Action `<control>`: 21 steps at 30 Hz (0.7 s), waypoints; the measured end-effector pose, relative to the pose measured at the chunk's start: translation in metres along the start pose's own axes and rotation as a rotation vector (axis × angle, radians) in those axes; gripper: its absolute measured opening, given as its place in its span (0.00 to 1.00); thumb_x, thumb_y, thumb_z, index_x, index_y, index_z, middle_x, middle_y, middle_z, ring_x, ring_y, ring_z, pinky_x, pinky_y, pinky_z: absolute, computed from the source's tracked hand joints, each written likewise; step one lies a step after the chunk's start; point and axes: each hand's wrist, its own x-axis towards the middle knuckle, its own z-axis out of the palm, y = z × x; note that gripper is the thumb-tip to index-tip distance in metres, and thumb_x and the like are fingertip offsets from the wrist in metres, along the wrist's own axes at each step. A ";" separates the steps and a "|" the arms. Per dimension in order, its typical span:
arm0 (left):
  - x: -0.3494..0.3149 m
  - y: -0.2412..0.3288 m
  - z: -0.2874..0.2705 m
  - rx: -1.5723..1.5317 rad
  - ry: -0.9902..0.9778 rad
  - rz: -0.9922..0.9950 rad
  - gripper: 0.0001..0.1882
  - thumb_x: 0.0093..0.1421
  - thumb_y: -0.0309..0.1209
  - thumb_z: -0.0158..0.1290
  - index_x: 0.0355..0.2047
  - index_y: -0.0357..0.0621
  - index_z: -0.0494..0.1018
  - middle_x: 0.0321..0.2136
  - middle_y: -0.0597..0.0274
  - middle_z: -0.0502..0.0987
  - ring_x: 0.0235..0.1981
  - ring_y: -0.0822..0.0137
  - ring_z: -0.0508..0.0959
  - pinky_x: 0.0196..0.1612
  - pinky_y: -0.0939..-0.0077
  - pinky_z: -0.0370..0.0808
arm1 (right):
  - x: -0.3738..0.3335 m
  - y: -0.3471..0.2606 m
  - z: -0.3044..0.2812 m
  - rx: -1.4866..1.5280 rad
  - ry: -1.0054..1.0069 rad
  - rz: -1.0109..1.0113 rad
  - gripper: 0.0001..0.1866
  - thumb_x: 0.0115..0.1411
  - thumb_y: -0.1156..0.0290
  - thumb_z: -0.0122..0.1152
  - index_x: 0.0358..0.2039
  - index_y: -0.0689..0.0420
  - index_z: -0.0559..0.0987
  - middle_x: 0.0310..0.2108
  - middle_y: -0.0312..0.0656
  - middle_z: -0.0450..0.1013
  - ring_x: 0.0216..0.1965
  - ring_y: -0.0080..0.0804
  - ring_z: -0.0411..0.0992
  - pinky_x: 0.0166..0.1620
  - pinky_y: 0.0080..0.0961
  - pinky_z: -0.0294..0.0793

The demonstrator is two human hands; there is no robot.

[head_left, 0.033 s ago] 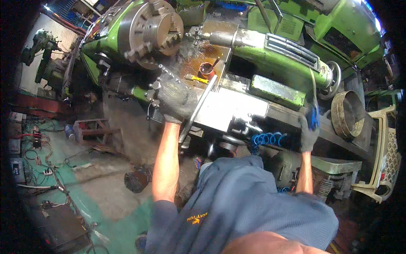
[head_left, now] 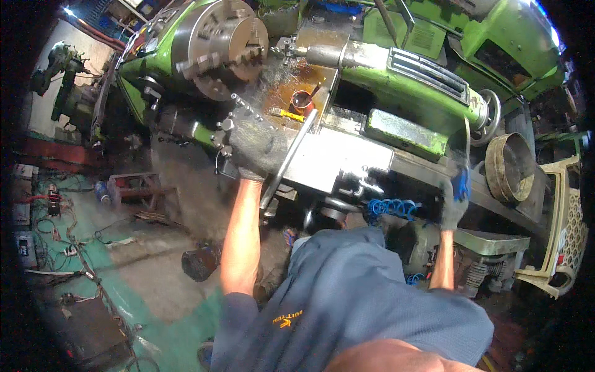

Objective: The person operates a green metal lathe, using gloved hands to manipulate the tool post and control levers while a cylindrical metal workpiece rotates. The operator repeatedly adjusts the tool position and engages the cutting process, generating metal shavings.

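Observation:
My left hand, in a dark grey work glove, lies on the bolted tool post of a green lathe. Its fingers blend into the dark metal, so their grip cannot be made out. A long metal bar slants close beside that hand. On the right, my right hand, gloved too, is closed around a blue air blow gun with a long thin nozzle pointing up. A blue coiled hose hangs to the left of this hand.
The lathe chuck stands at upper left, its jaws blurred. A red cup with a brush and a yellow tool sit behind the bright carriage plate. A handwheel and a round metal ring stand at right.
My right hand has dropped slightly toward me with the blow gun, and the nozzle shows farther right. The chuck's jaws look more smeared. My left hand stays on the tool post.

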 end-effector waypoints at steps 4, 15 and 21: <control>-0.010 -0.003 0.006 -0.005 0.042 -0.041 0.06 0.50 0.31 0.60 0.20 0.47 0.75 0.22 0.59 0.77 0.27 0.53 0.77 0.33 0.58 0.72 | 0.003 0.096 -0.055 -0.158 0.188 0.354 0.17 0.59 0.63 0.71 0.41 0.64 0.81 0.31 0.36 0.77 0.30 0.25 0.72 0.38 0.27 0.75; 0.010 -0.005 -0.005 -0.083 -0.034 0.010 0.06 0.49 0.27 0.61 0.30 0.44 0.80 0.30 0.55 0.80 0.34 0.49 0.78 0.39 0.55 0.73 | 0.258 0.300 -0.056 -0.686 0.158 0.214 0.32 0.54 0.41 0.67 0.40 0.62 0.83 0.30 0.44 0.80 0.31 0.38 0.76 0.38 0.41 0.74; 0.026 0.019 -0.008 0.135 0.023 0.048 0.04 0.49 0.29 0.61 0.25 0.45 0.78 0.28 0.57 0.78 0.31 0.50 0.76 0.37 0.56 0.72 | 0.259 0.285 -0.043 -0.973 0.002 0.327 0.35 0.54 0.36 0.62 0.44 0.56 0.84 0.39 0.57 0.81 0.42 0.53 0.80 0.41 0.45 0.76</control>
